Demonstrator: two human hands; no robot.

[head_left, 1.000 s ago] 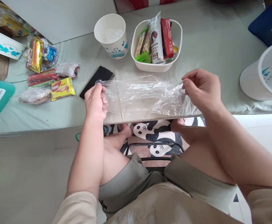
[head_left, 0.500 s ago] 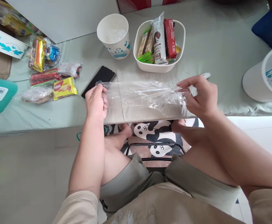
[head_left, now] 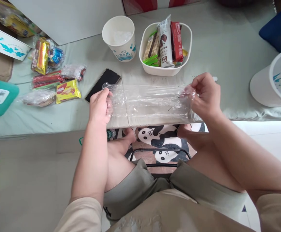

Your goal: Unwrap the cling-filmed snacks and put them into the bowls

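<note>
A clear plastic bag [head_left: 150, 101] is stretched sideways between my two hands, just above the front edge of the bench. My left hand [head_left: 99, 104] is closed round its left end. At the other end, my right hand [head_left: 205, 93] pinches the film between thumb and fingers. Beyond the bag stands a white oval tub [head_left: 163, 71] with several wrapped snack bars upright in it. To its left is a paper cup [head_left: 123, 48] with something whitish and translucent inside. A dark phone [head_left: 103, 83] lies flat, partly behind my left hand.
Several wrapped snacks lie to the left, among them a yellow packet [head_left: 68, 91]. Further left are a teal container [head_left: 0, 96] and a white patterned box [head_left: 8, 45]. A large white tub [head_left: 263, 85] stands at the right, near a dark blue bag [head_left: 279, 27].
The film looks flatter and more spread out between my hands. My right hand has shifted slightly left and up, with its fingers curled in more. My left hand has barely moved.
</note>
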